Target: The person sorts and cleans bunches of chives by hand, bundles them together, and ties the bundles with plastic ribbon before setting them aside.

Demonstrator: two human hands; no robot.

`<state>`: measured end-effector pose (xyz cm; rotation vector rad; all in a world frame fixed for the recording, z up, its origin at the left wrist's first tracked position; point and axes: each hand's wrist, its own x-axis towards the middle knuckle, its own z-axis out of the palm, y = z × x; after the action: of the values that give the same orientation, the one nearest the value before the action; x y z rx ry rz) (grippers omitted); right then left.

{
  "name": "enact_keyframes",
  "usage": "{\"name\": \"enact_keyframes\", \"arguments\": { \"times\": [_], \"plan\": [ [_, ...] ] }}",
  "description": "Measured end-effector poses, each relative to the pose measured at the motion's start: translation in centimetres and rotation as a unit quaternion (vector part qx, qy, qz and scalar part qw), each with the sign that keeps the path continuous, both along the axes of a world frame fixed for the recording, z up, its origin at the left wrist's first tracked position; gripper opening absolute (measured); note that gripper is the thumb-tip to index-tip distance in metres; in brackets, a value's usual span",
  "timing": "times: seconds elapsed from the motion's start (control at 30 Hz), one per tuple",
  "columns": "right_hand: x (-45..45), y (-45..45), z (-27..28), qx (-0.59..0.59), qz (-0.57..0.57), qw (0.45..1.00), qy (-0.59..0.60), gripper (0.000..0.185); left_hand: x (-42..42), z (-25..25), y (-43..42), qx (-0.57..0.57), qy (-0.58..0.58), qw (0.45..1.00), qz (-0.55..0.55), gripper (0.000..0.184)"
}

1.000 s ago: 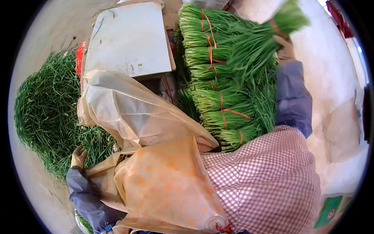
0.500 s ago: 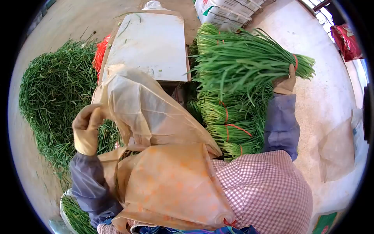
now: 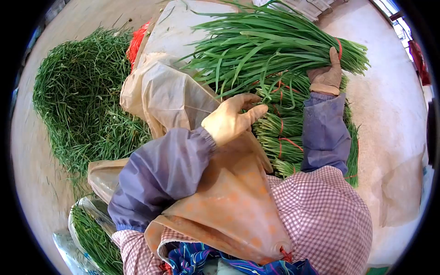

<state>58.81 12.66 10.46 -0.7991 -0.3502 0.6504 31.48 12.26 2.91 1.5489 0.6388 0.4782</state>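
Observation:
My gloved right hand (image 3: pixel 326 77) grips a bunch of garlic chives (image 3: pixel 270 43) close to the red band round its stem end. Its long green leaves fan out to the left, over part of a white board (image 3: pixel 176 27). Below it, more chive bunches (image 3: pixel 279 133) tied with red bands lie stacked, pale stems facing left. My gloved left hand (image 3: pixel 231 118) hovers at the left side of this stack, thumb and fingers apart, with nothing visible in it. Some of its fingertips are partly hidden. Under it, a translucent tan plastic apron (image 3: pixel 220 201) covers my lap.
A big heap of loose green leaves (image 3: pixel 87 87) lies on the floor at left, beside a red plastic bag (image 3: pixel 136 43). At lower left is a plastic bag of greens (image 3: pixel 94 229). White crates (image 3: pixel 307 7) stand at the back, and a plastic sheet (image 3: pixel 401 188) lies at right.
My left hand has swung right, from beside the leaf heap to the stacked bunches. My right hand, still holding its bunch, sits slightly left and higher in view. The camera view has shifted.

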Motion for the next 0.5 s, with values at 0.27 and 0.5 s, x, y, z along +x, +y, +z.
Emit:
{"name": "enact_keyframes", "arguments": {
  "times": [0.27,0.5],
  "plan": [
    [0.4,-0.6,-1.8,-0.01,0.013,1.0,0.022,0.044,0.9,-1.7,0.2,-0.181,-0.039,0.982,-0.024,0.03],
    [-0.4,-1.6,-1.0,-0.028,0.017,0.997,0.073,0.036,0.8,-2.6,-0.3,-0.257,-0.039,0.965,-0.021,0.065]
  ]
}}
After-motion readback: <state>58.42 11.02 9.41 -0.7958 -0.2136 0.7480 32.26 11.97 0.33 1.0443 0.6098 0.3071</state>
